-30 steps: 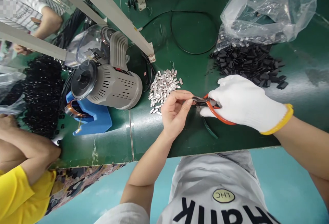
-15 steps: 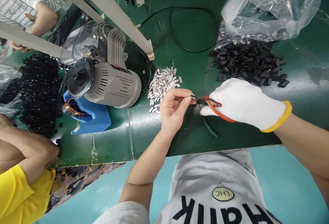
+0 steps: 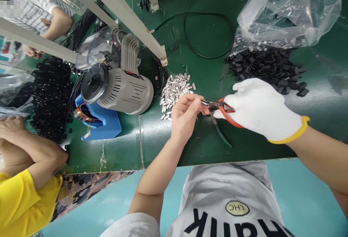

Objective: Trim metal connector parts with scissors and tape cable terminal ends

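Observation:
My right hand (image 3: 258, 108), in a white glove with a yellow cuff, is closed round orange-handled pliers (image 3: 223, 109). The pliers' jaws point left and meet the fingertips of my bare left hand (image 3: 186, 115). That hand is pinched on a tiny part at the jaws, too small to name. A thin dark green cable (image 3: 221, 135) lies on the table just under the pliers. Just behind my left hand lies a heap of small silver metal clips (image 3: 175, 90).
A pile of black plastic pieces (image 3: 268, 68) and a clear plastic bag (image 3: 285, 12) lie at the back right. A grey motor machine (image 3: 119, 84) on a blue base (image 3: 104, 122) stands to the left. A black wire loop (image 3: 206, 33) lies behind. A person's arm (image 3: 32, 153) rests at left.
Both hands have stayed together at the pliers' jaws, shifting only slightly. The camera view has drifted a little.

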